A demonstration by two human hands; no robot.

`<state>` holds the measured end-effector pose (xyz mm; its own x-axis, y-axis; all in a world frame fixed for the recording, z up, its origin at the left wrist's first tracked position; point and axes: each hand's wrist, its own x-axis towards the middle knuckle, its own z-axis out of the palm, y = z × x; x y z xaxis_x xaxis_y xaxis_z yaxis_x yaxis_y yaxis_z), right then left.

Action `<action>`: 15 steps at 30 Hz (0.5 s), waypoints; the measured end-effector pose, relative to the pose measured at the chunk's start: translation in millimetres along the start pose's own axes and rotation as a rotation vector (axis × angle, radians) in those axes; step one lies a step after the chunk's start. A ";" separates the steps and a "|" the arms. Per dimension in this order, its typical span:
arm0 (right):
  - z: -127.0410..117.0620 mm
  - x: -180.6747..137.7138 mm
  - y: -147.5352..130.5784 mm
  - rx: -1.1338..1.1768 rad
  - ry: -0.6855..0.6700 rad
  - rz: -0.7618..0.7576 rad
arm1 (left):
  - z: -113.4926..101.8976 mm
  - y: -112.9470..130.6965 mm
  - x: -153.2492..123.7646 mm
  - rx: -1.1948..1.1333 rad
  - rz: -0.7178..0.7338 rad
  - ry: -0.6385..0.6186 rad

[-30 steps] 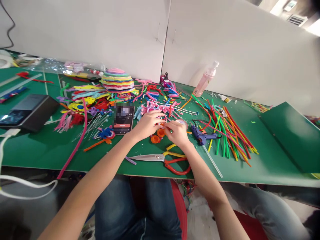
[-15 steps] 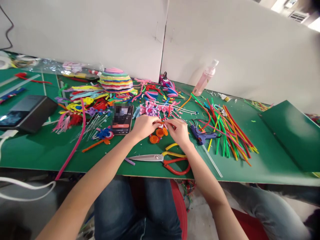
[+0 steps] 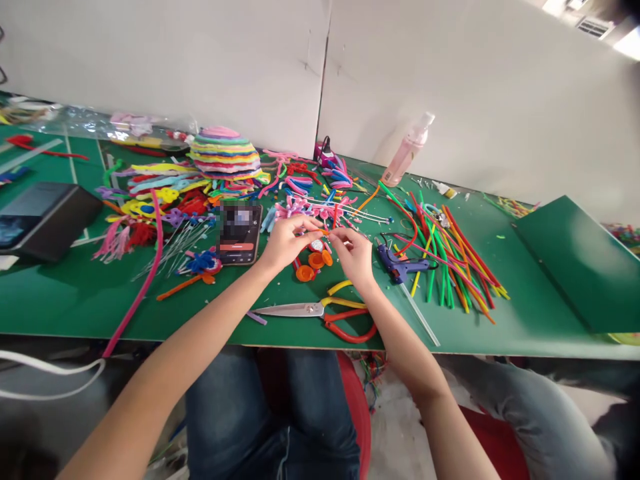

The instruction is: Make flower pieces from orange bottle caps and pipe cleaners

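Between my two hands is a short piece of orange pipe cleaner (image 3: pixel 324 233), mostly covered by the fingers. My left hand (image 3: pixel 290 243) pinches its left end between thumb and fingertips. The fingers of my right hand (image 3: pixel 354 253) close on its other end, close by. Just below lie several coiled orange discs (image 3: pixel 316 260) on the table. Beneath my forearms rest scissors (image 3: pixel 295 309) with yellow and red handles, their blades pointing left. A purple glue gun (image 3: pixel 400 265) with a clear glue stick lies right of my right hand. To the left of my left hand is a phone (image 3: pixel 239 233).
Loose pipe cleaners (image 3: pixel 450 260) in several colours spread to the right. A striped domed piece (image 3: pixel 225 155) sits at the back left, a pink bottle (image 3: pixel 407 150) against the white partition (image 3: pixel 425 60). A dark box-like device (image 3: pixel 47 220) stands at left, a green board (image 3: pixel 583 263) at right.
The whole view has shifted slightly. My fingers have changed their hold on the orange pipe cleaner; the left fingers are a little more raised and spread. Objects on the table stay in place.
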<state>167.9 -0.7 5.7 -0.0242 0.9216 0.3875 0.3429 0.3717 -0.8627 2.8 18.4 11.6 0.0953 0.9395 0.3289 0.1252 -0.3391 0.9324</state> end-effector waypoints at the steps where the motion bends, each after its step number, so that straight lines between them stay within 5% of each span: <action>1: 0.8 0.4 -0.5 0.097 -0.014 0.062 | 1.4 0.0 0.0 -0.021 0.013 0.033; 8: 9.1 0.1 -4.2 0.640 -0.136 0.425 | 15.0 0.8 -4.5 -0.422 -0.171 0.168; 15: 16.0 -3.9 -4.3 0.673 -0.128 0.465 | 36.8 0.8 -14.8 -0.655 -0.244 0.278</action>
<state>151.5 -4.1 2.6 -0.1393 0.9883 -0.0617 -0.2906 -0.1003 -0.9516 37.8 2.5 2.0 -0.1241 0.9912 0.0465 -0.5107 -0.1039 0.8534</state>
